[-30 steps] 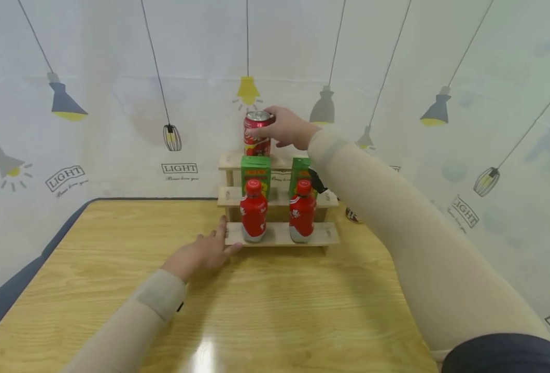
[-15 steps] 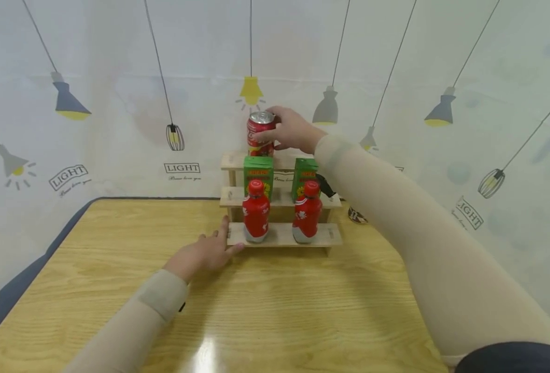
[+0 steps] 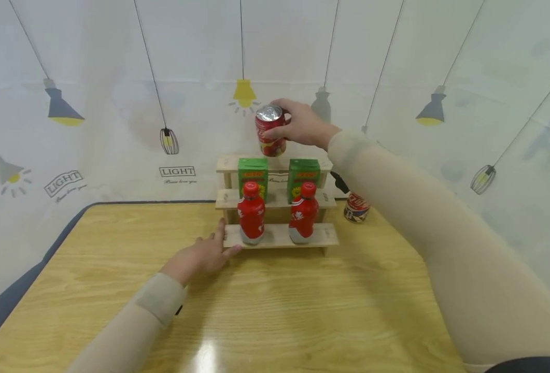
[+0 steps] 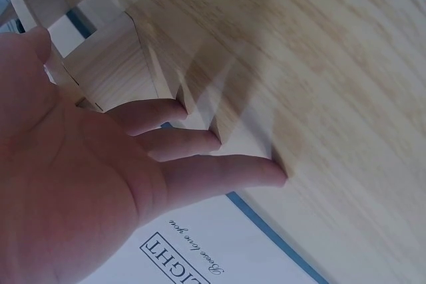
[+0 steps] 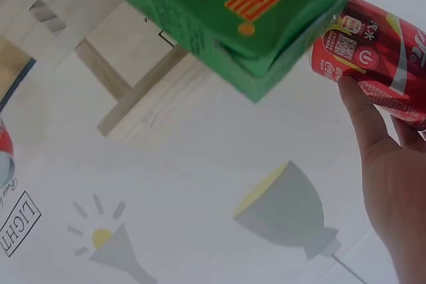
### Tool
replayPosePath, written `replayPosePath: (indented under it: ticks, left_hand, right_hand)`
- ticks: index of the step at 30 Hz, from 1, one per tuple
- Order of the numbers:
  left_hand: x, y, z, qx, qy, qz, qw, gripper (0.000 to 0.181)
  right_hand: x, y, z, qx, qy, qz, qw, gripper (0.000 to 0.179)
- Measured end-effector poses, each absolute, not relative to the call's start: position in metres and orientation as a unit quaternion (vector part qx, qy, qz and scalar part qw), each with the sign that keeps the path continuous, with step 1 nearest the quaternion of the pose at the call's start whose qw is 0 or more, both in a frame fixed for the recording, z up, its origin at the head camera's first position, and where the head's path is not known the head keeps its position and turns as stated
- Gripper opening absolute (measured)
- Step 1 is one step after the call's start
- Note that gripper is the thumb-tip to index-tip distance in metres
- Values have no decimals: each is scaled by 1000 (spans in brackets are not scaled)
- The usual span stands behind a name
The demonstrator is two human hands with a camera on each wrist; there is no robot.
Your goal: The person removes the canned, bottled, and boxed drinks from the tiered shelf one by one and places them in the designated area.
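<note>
My right hand [image 3: 305, 124] grips a red soda can [image 3: 271, 137] between thumb and fingers, holding it slightly tilted above the top shelf [image 3: 230, 164] of a three-step wooden rack. In the right wrist view the can [image 5: 373, 54] appears beyond a green drink carton [image 5: 233, 18]. My left hand [image 3: 202, 257] lies at the left end of the bottom shelf [image 3: 277, 235], thumb at its front edge. Straight fingers [image 4: 226, 176] reach over the tabletop in the left wrist view. Two green cartons, left [image 3: 253, 173] and right [image 3: 304, 173], stand on the middle shelf.
Two red bottles, left [image 3: 251, 215] and right [image 3: 302, 215], stand on the bottom shelf before the cartons. Another soda can [image 3: 356, 209] stands on the wooden table [image 3: 275, 311] right of the rack, partly behind my right sleeve. A lamp-printed sheet [image 3: 200, 62] hangs behind.
The can has lifted off the left part of the top shelf and shifted right in my right hand. My left hand keeps its place. More of the can on the table shows.
</note>
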State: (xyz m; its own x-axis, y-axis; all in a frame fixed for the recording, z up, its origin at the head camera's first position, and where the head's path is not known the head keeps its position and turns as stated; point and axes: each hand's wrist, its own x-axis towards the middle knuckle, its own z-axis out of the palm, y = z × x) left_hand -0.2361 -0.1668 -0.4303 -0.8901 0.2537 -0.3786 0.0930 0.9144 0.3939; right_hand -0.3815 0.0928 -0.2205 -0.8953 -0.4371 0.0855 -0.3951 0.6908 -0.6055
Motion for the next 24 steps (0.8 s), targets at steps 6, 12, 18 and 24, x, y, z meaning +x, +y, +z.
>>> replayPosePath:
  ticks: [6, 12, 18, 24]
  left_hand:
    - [-239, -175, -434, 90, 955, 186, 213, 101]
    - [-239, -179, -435, 91, 955, 185, 213, 103]
    - [-239, -182, -434, 91, 955, 187, 213, 102]
    - [-238, -184, -431, 91, 954, 189, 212, 100]
  right_hand:
    - [-381, 109, -212, -221, 919, -325, 28, 75]
    - [-378, 133, -207, -199, 931, -306, 18, 79]
    - [-374, 160, -207, -180, 927, -328, 7, 84]
    - [-371, 186, -212, -162, 922, -352, 0, 77]
